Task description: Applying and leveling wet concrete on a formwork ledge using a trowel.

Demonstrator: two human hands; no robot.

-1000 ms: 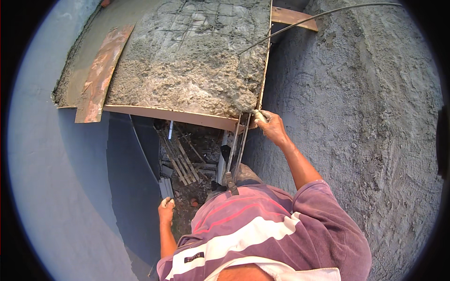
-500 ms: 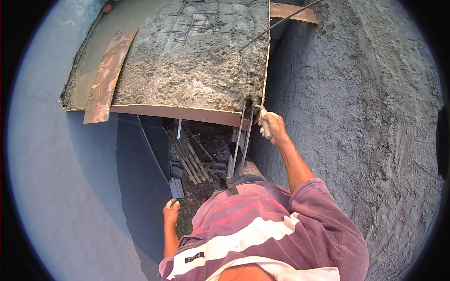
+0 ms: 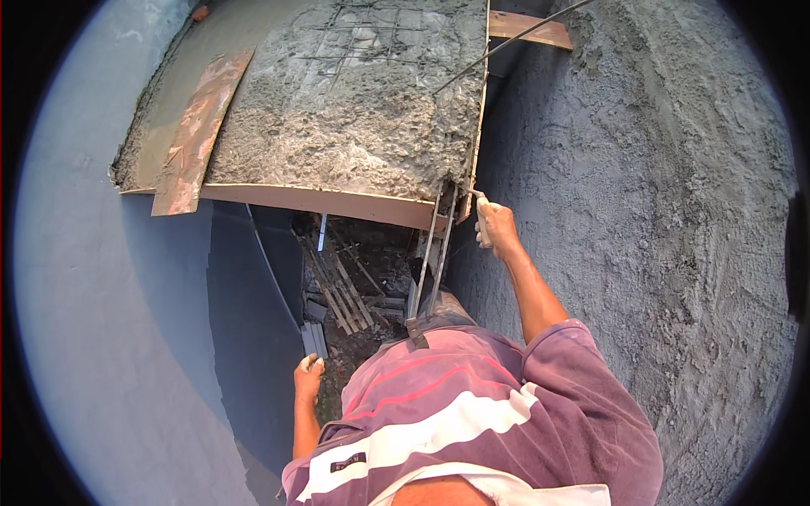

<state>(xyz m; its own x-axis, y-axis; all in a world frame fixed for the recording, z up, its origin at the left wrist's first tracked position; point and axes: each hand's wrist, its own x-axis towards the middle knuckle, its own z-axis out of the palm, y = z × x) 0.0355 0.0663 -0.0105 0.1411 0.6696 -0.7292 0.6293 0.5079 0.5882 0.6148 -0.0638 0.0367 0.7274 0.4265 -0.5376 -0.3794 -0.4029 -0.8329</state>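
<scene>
Here, pale tool handle (image 3: 483, 234) clamped inside right grip (image 3: 499, 228), beside concrete slab (image 3: 337, 139), left grip (image 3: 308, 381) unclear

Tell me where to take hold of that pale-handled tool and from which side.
Best by the thick pale handle, probably from the right, where the right hand holds it: the handle lies toward the person, and the thin neck runs toward the slab's corner. I can't make out its blade.
</scene>
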